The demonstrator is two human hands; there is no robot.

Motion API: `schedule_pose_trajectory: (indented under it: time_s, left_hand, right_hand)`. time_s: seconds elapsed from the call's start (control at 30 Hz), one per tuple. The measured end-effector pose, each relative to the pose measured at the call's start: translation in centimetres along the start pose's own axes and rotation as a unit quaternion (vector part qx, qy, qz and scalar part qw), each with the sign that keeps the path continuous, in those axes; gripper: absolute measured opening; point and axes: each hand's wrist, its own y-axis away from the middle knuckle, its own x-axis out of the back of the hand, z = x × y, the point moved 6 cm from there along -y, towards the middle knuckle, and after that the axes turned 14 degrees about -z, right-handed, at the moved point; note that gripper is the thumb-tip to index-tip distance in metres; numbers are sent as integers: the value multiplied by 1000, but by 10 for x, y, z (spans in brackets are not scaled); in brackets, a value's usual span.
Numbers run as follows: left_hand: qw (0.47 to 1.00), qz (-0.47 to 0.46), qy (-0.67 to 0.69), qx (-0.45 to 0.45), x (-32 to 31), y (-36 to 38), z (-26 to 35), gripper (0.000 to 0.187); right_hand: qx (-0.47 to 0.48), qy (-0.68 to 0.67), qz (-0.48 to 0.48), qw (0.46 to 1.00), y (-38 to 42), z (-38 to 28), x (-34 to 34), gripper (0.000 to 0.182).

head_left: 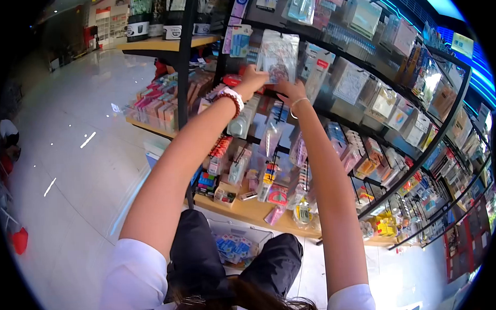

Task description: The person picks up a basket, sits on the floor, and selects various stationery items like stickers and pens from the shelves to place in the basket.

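Observation:
A clear plastic packet with a printed picture inside hangs at the front of a black display rack. My left hand, with a white band and a beaded bracelet at the wrist, grips its lower left edge. At the lower right edge, my right hand has its fingers closed on the same packet; some of those fingers are hidden. Beside the packet on the left hangs a blue pack, and on the right a white pack with a red label.
More hooks of packaged goods run along the rack to the right. A wooden shelf lies at its foot. Between my knees is a plastic bin with several blue packs. Boxed goods stand on a side shelf left of the black post.

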Motion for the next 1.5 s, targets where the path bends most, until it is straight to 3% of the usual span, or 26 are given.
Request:
schedule_pose_trajectory:
  time_s: [0.03, 0.13, 0.23, 0.27, 0.4, 0.6, 0.63, 0.67, 0.7, 0.77, 0.8, 0.83, 0.87, 0.9, 0.93, 0.97, 1.03, 1.1, 1.13, 1.17, 1.23, 1.27, 1.37, 1.43, 1.5]
  left_hand:
    - [997, 10, 75, -12, -1, 4, -1, 62]
    - [998, 46, 36, -38, 8, 8, -1, 59]
    - [991, 3, 136, -19, 5, 14, -4, 58]
    - [990, 22, 137, -9, 4, 17, -5, 55]
    - [990, -26, 135, 9, 3, 18, -11, 49]
    - [998, 50, 35, 1, 20, 2, -29, 53]
    - [997, 69, 11, -8, 24, 9, -22, 54]
    - [999, 26, 43, 3, 22, 14, -19, 56]
    - [999, 28, 42, 4, 21, 21, -13, 56]
    - [992, 98, 75, 13, 25, 30, -8, 60]
    - [991, 107, 80, 13, 30, 24, -15, 63]
    - [991, 105, 78, 11, 29, 26, -11, 63]
    - [981, 129, 146, 16, 30, 29, -11, 57]
    - [964, 153, 214, 22, 31, 33, -12, 51]
    - [950, 118, 290, 5, 35, 25, -20, 31]
    - [950, 117, 290, 4, 39, 19, -28, 31]
    - [921, 120, 369, -26, 41, 19, -28, 17]
    - [925, 124, 358, -22, 39, 25, -28, 17]
    - [935, 131, 329, -11, 38, 32, -22, 17]
    - [944, 137, 301, 1, 36, 40, -17, 18]
    - [944, 139, 299, 14, 35, 46, -15, 21]
    - [944, 134, 301, -1, 36, 49, -11, 21]
    - [946, 90, 310, -26, 38, 57, -6, 23]
    - [945, 40, 321, -41, 32, 62, -3, 23]
    - [945, 37, 323, -44, 24, 66, -1, 24]
  right_hand:
    - [17, 148, 32, 988, 5, -7, 4, 28]
    - [50, 227, -38, 972, -10, -7, 15, 47]
    - [44, 168, -18, 985, -15, 3, 17, 50]
    - [53, 175, 17, 983, -15, 4, 17, 41]
    - [15, 89, -14, 996, -20, 18, 5, 27]
    - [87, 123, 115, 982, -36, 25, 12, 6]
    - [51, 109, 128, 984, -29, 20, 9, 14]
    - [14, 96, 142, 985, -19, 16, 6, 23]
    - [13, 95, 140, 986, -4, 6, -3, 23]
    - [43, 304, 258, 916, 36, -27, -16, 55]
    - [44, 302, 260, 916, 34, -23, -16, 55]
    - [69, 301, 280, 909, 33, -19, -14, 68]
    - [93, 299, 301, 901, 31, -17, -12, 81]
    - [95, 298, 302, 900, 37, -20, -16, 81]
    - [123, 292, 284, 905, 47, -24, -25, 82]
    - [149, 287, 267, 908, 55, -29, -31, 83]
    - [180, 304, 285, 891, 56, -22, -29, 76]
    - [152, 302, 223, 914, 46, -11, -27, 62]
    - [183, 323, 271, 888, 50, -12, -26, 45]
    - [181, 322, 274, 888, 49, -11, -22, 45]
    - [161, 206, 125, 957, 35, -3, -23, 38]
    - [159, 207, 127, 957, 33, -2, -22, 38]
    - [115, -1, 8, 993, 25, 10, -31, 23]
    - [115, 16, 25, 993, 31, 5, -32, 23]
    - [143, -60, 7, 988, 35, -1, -37, 26]
